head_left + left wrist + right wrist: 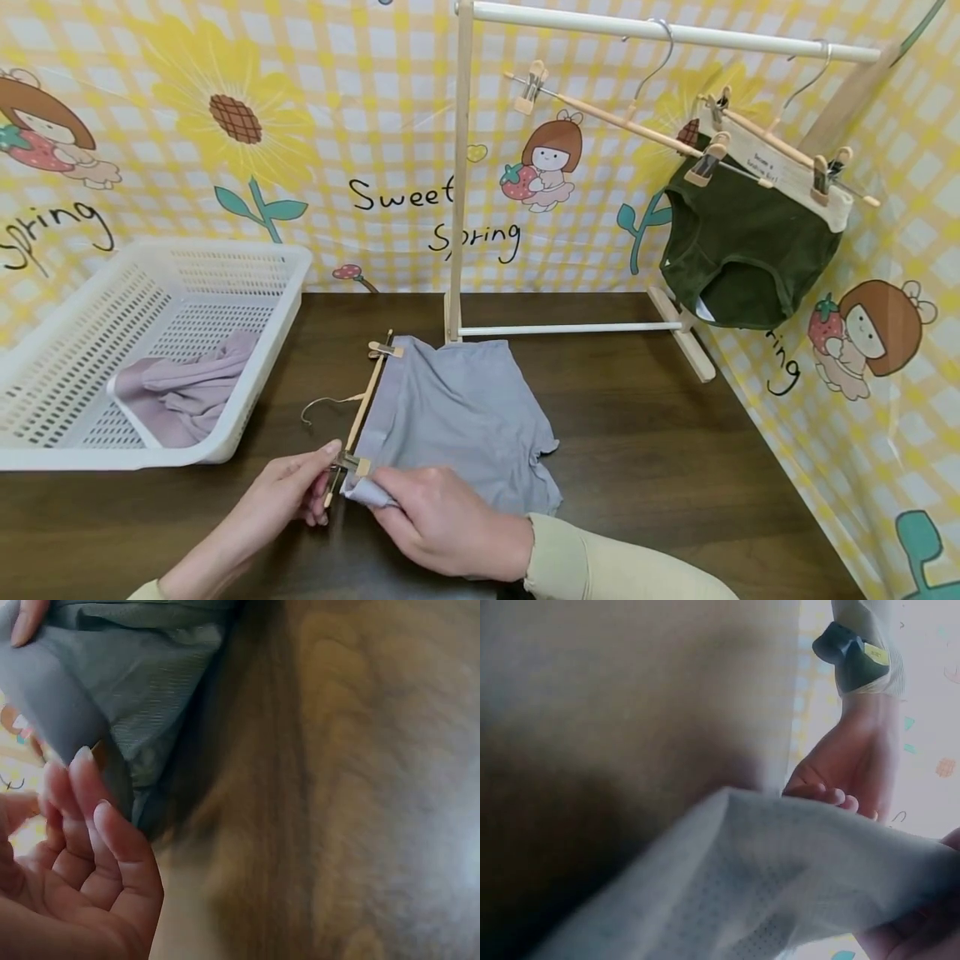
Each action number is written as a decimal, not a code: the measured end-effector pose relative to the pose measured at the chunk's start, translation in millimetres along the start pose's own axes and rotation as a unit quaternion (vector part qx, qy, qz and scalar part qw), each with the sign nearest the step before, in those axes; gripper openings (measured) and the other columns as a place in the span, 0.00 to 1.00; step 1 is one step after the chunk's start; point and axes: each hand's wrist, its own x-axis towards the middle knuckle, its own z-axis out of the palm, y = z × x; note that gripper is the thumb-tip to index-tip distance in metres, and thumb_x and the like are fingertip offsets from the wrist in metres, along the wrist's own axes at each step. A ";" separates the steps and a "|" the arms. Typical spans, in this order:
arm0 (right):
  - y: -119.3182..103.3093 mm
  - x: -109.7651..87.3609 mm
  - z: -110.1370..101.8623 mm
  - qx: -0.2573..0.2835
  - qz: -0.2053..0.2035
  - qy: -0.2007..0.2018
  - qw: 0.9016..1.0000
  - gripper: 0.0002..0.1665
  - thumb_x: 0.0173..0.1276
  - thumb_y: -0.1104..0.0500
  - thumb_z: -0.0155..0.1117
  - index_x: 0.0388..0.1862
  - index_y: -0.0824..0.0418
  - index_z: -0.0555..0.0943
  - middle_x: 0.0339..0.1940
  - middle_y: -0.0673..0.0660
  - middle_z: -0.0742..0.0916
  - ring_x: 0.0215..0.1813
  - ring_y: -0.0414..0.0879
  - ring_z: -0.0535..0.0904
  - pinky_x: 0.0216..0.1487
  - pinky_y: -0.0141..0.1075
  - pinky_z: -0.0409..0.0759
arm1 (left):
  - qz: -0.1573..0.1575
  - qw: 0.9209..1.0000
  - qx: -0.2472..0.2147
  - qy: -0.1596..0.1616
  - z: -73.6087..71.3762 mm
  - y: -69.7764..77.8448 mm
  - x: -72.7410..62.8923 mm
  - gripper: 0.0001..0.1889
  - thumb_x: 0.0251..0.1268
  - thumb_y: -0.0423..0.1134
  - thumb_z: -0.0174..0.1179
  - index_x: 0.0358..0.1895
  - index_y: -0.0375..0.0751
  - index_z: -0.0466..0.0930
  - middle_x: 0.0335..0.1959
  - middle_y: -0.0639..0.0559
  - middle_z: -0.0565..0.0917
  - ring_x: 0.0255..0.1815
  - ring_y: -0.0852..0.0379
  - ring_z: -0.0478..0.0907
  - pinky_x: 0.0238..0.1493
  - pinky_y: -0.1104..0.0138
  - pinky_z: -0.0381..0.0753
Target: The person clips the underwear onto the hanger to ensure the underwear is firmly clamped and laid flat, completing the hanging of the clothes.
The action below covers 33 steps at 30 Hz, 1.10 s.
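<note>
Grey-lilac underpants (457, 417) lie spread on the table, waistband toward a wooden clip hanger (365, 400). The far clip (386, 350) sits on one end of the waistband. At the near clip (351, 463), my left hand (288, 487) pinches with thumb and fingers. My right hand (446, 517) pinches the near corner of the waistband, which is folded under its thumb, just beside that clip. In the left wrist view, curled fingers (101, 799) are close to the waistband. Fabric (765, 877) hides much in the right wrist view.
A white plastic basket (288, 308) on the left holds a lilac garment (191, 387). Behind stands a rack (457, 167), with a bare clip hanger (630, 125) and dark green underpants (750, 233) clipped to another hanger. Patterned cloth (360, 100) covers the walls.
</note>
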 end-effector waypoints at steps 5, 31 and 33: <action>0.3 1.7 -1.0 0.025 0.002 -0.022 0.999 0.17 0.73 0.45 0.67 0.52 0.53 0.79 0.37 0.40 0.83 0.36 0.26 0.74 0.39 0.19 0.73 | -0.014 1.000 0.000 0.004 4.2 -0.5 0.1 0.25 0.80 0.52 0.52 0.34 0.31 0.81 0.25 0.47 0.82 0.24 0.54 0.81 0.29 0.62 0.84; 26.0 10.9 -17.3 0.002 0.042 -0.012 0.999 0.15 0.72 0.47 0.69 0.49 0.56 0.83 0.48 0.46 0.89 0.54 0.32 0.81 0.57 0.24 0.74 | 0.024 0.993 0.072 0.092 12.3 10.9 0.5 0.19 0.72 0.50 0.65 0.51 0.36 0.86 0.18 0.55 0.74 0.20 0.61 0.70 0.23 0.69 0.71; 30.4 13.3 -20.4 0.008 0.059 -0.010 0.998 0.15 0.72 0.48 0.69 0.48 0.56 0.83 0.48 0.46 0.89 0.54 0.33 0.81 0.58 0.25 0.74 | 0.035 0.992 0.081 0.093 12.3 11.5 -0.9 0.19 0.71 0.48 0.66 0.52 0.35 0.86 0.22 0.54 0.80 0.22 0.61 0.74 0.24 0.69 0.74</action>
